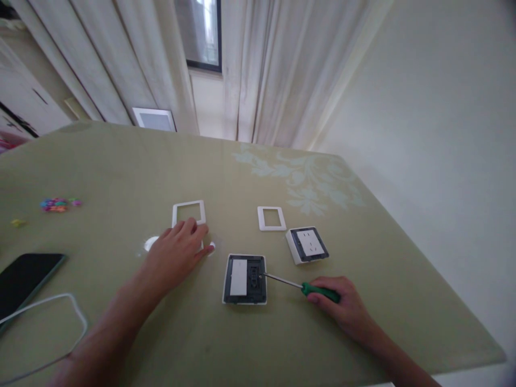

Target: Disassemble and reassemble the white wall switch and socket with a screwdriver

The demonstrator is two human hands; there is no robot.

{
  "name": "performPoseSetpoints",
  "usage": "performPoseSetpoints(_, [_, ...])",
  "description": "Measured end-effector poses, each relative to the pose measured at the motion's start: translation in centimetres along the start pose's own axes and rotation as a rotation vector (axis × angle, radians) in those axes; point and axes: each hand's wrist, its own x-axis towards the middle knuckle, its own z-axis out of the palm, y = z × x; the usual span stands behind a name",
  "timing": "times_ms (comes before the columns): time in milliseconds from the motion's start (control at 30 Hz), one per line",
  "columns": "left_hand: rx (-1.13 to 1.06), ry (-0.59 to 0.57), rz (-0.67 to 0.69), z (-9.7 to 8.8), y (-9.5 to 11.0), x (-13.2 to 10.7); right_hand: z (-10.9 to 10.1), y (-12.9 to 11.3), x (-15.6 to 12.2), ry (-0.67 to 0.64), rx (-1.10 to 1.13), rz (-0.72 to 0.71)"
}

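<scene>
Green-handled screwdriver (300,285) angled low, tip touching opened switch (244,279), face up. White square frame (188,213) flat, up-left of it.

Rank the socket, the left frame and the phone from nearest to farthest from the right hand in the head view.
1. Socket: just beyond the right hand, which holds the screwdriver.
2. Left frame: well to the left, at the left hand fingertips.
3. Phone: far left of the view.
</scene>
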Motion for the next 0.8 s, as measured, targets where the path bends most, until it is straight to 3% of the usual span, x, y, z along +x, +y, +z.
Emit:
performPoseSetpoints(133, [-0.104, -0.054, 0.011, 0.1, -1.8, -0.6, -0.1, 0.0, 0.2, -0.032, 0.01, -0.022])
performPoseSetpoints(233, [-0.292, -0.025, 0.113, -0.7, -1.7, -0.7, -0.2, -0.5, 0.4, -0.069, 0.021, -0.043])
performPoseSetpoints(367, [-0.567, 0.088, 0.255, -1.5, 2.6, -0.5, 0.0, -1.5, 0.7, -0.1, 0.029, -0.084])
performPoseSetpoints(467, [-0.62, 0.095, 0.279, -0.6, 6.8, -0.8, 0.3, -2.4, 0.7, -0.115, 0.012, -0.122])
performPoseSetpoints(533, [-0.614, 0.064, 0.333, 0.4, 8.5, -1.1, 0.5, -3.0, 0.8, -0.137, -0.015, -0.152])
performPoseSetpoints(667, [-0.631, 0.051, 0.357, 1.6, 9.2, -1.4, -0.3, -4.5, 1.2, -0.161, -0.108, -0.218])
performPoseSetpoints(800, [-0.641, 0.053, 0.343, 1.6, 8.9, -1.2, -2.9, -6.9, 2.1, -0.182, -0.284, -0.315])
